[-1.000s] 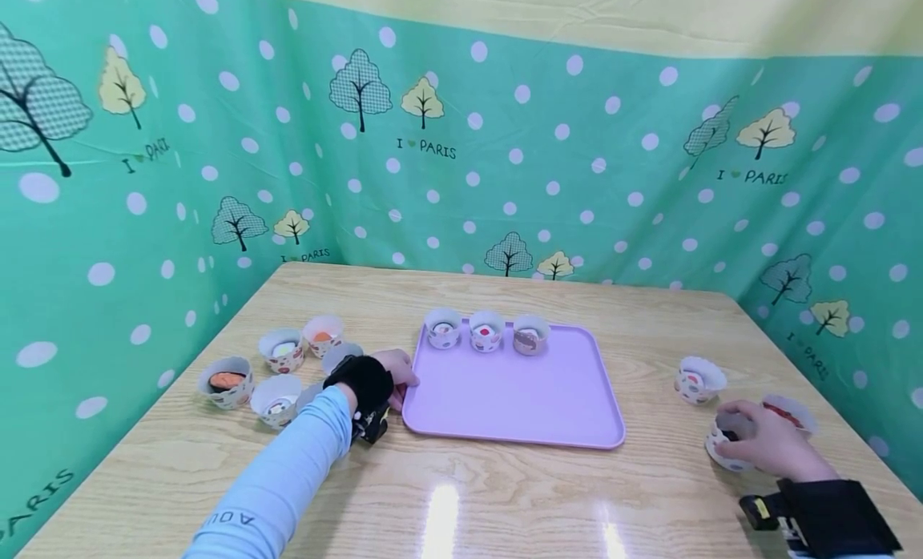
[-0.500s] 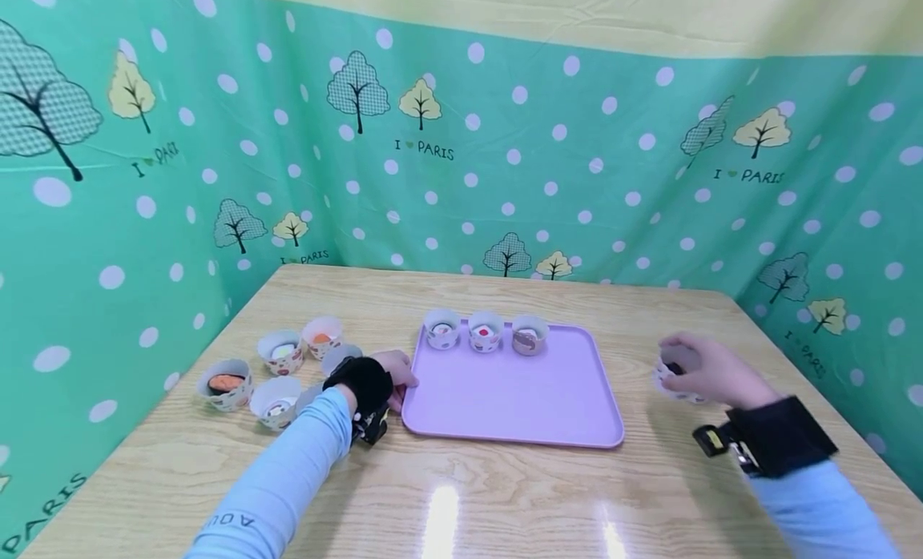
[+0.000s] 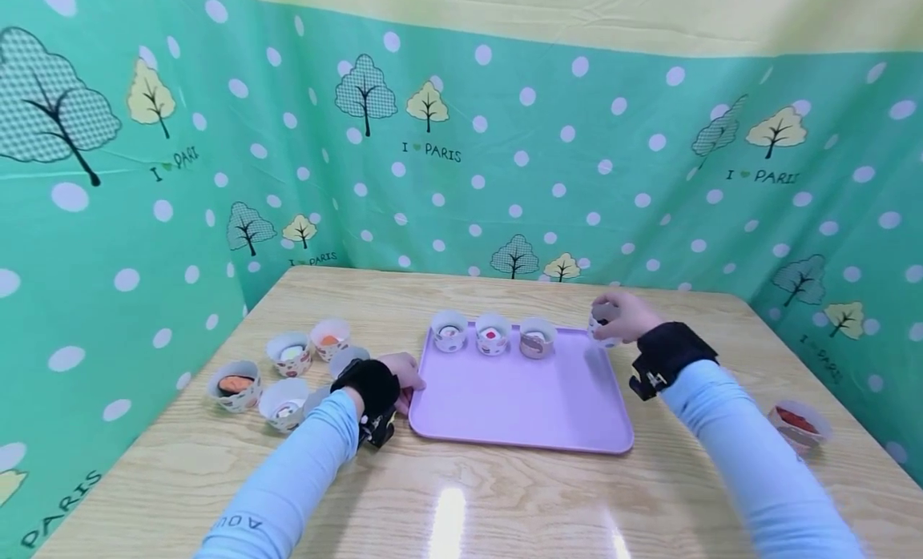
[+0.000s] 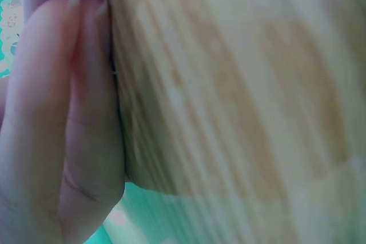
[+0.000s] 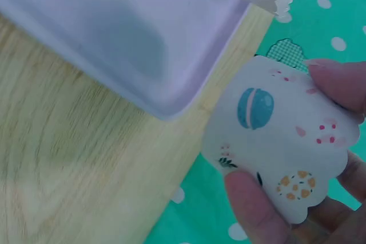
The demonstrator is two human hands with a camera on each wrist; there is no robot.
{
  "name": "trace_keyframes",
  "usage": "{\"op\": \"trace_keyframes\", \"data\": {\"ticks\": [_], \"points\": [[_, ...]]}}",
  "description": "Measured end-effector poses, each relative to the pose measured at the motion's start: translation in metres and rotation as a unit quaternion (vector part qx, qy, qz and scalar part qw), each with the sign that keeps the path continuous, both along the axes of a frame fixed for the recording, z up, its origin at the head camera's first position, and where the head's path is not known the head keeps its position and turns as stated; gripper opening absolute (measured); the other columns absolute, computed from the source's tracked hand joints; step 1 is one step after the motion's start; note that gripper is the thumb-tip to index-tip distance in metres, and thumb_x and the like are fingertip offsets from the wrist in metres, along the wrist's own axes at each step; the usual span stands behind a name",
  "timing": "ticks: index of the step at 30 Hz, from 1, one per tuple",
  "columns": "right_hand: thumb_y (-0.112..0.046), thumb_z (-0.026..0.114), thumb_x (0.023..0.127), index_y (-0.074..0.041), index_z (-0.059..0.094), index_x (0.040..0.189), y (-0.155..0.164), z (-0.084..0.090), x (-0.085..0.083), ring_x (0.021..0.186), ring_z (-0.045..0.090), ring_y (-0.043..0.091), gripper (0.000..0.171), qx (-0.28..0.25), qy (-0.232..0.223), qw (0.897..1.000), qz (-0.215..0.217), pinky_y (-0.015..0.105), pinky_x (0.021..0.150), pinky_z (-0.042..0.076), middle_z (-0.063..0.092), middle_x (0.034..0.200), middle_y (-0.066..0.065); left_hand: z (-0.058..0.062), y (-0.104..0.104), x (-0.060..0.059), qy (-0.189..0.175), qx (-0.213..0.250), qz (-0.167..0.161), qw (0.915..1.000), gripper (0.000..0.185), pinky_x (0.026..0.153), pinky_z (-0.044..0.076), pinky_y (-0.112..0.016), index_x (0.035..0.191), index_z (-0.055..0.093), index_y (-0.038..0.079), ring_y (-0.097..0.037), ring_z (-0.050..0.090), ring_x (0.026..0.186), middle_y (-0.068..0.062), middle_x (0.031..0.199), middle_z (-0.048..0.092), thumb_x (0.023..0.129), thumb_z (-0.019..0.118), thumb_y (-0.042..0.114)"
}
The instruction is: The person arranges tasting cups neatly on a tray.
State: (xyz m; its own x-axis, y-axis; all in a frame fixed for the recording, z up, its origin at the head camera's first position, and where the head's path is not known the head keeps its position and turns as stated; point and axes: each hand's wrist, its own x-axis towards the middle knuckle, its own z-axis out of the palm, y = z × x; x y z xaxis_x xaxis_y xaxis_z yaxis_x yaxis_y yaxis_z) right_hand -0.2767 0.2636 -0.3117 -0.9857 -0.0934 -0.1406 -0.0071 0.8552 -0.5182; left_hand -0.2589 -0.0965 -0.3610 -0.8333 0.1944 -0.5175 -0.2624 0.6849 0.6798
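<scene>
My right hand (image 3: 626, 317) holds a printed paper baking cup (image 5: 274, 124) with something dark inside, over the far right corner of the lilac tray (image 3: 519, 399). In the right wrist view, thumb and fingers grip the cup's sides, and it is tilted there. Three paper cups with small sushi-like pieces, the left cup (image 3: 449, 332), the middle cup (image 3: 493, 335) and the right cup (image 3: 537, 339), stand along the tray's far side. My left hand (image 3: 402, 375) holds the tray's left rim; in the left wrist view two fingers (image 4: 88, 112) meet its edge.
Several filled cups stand left of the tray, among them one with an orange-topped piece (image 3: 236, 385); my left forearm partly covers some. Another cup with a red piece (image 3: 799, 424) stands at the right, beyond my right forearm. A patterned curtain (image 3: 461, 142) surrounds the wooden table (image 3: 360, 495).
My right hand has carried the cup from the right of the table leftward and away to the tray's far right corner. The left hand stays at the tray's rim.
</scene>
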Motion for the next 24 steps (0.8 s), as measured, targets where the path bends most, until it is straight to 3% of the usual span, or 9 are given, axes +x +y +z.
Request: {"op": "trace_keyframes", "data": {"ticks": [7, 10, 17, 21, 22, 24], "points": [[-0.015, 0.067, 0.070, -0.004, 0.041, 0.121, -0.016, -0.017, -0.024, 0.101, 0.046, 0.037, 0.059, -0.005, 0.001, 0.999, -0.033, 0.033, 0.063, 0.052, 0.039, 0.123, 0.025, 0.002, 0.002, -0.004, 0.001, -0.008, -0.008, 0.9999, 0.008, 0.042, 0.049, -0.020, 0.076, 0.043, 0.002, -0.012, 0.048, 0.041, -0.008, 0.058, 0.046, 0.082, 0.049, 0.003], [-0.015, 0.068, 0.067, -0.005, 0.043, 0.119, -0.019, -0.029, -0.033, 0.101, 0.046, 0.035, 0.058, 0.005, -0.003, 0.999, -0.042, 0.036, 0.071, 0.049, 0.042, 0.121, 0.024, 0.001, 0.003, -0.006, 0.002, -0.013, -0.009, 0.9999, 0.010, 0.040, 0.047, -0.018, 0.076, 0.041, 0.003, -0.012, 0.048, 0.040, -0.007, 0.057, 0.046, 0.082, 0.049, 0.003], [-0.015, 0.071, 0.064, -0.007, 0.045, 0.116, -0.024, -0.048, -0.039, 0.099, 0.046, 0.032, 0.059, 0.009, -0.017, 0.998, -0.065, 0.040, 0.078, 0.046, 0.044, 0.121, 0.021, -0.005, 0.006, -0.012, -0.005, -0.039, -0.003, 0.9992, 0.010, 0.041, 0.049, -0.021, 0.078, 0.043, 0.000, -0.014, 0.048, 0.038, -0.009, 0.056, 0.046, 0.082, 0.051, 0.003], [-0.015, 0.070, 0.065, -0.007, 0.045, 0.117, -0.028, -0.050, -0.037, 0.098, 0.047, 0.033, 0.058, 0.023, -0.013, 0.998, -0.062, 0.040, 0.077, 0.047, 0.045, 0.119, 0.021, -0.022, 0.002, -0.025, -0.002, -0.039, -0.010, 0.9992, 0.011, 0.048, 0.053, -0.030, 0.084, 0.044, -0.002, -0.018, 0.052, 0.042, -0.012, 0.059, 0.049, 0.081, 0.052, 0.004], [-0.015, 0.069, 0.066, -0.006, 0.045, 0.117, -0.029, -0.049, -0.036, 0.098, 0.047, 0.033, 0.057, 0.026, -0.011, 0.998, -0.060, 0.040, 0.077, 0.047, 0.045, 0.119, 0.022, -0.035, -0.002, -0.035, -0.006, -0.022, -0.019, 0.9995, 0.013, 0.046, 0.053, -0.031, 0.083, 0.044, -0.002, -0.019, 0.053, 0.042, -0.013, 0.058, 0.049, 0.080, 0.055, 0.006], [-0.015, 0.069, 0.066, -0.007, 0.045, 0.117, -0.031, -0.049, -0.034, 0.099, 0.047, 0.033, 0.057, 0.028, -0.011, 0.998, -0.061, 0.040, 0.078, 0.047, 0.045, 0.118, 0.022, -0.045, -0.005, -0.042, -0.006, -0.019, -0.023, 0.9996, 0.016, 0.049, 0.053, -0.034, 0.084, 0.045, -0.003, -0.022, 0.056, 0.046, -0.015, 0.061, 0.052, 0.080, 0.056, 0.008]]}}
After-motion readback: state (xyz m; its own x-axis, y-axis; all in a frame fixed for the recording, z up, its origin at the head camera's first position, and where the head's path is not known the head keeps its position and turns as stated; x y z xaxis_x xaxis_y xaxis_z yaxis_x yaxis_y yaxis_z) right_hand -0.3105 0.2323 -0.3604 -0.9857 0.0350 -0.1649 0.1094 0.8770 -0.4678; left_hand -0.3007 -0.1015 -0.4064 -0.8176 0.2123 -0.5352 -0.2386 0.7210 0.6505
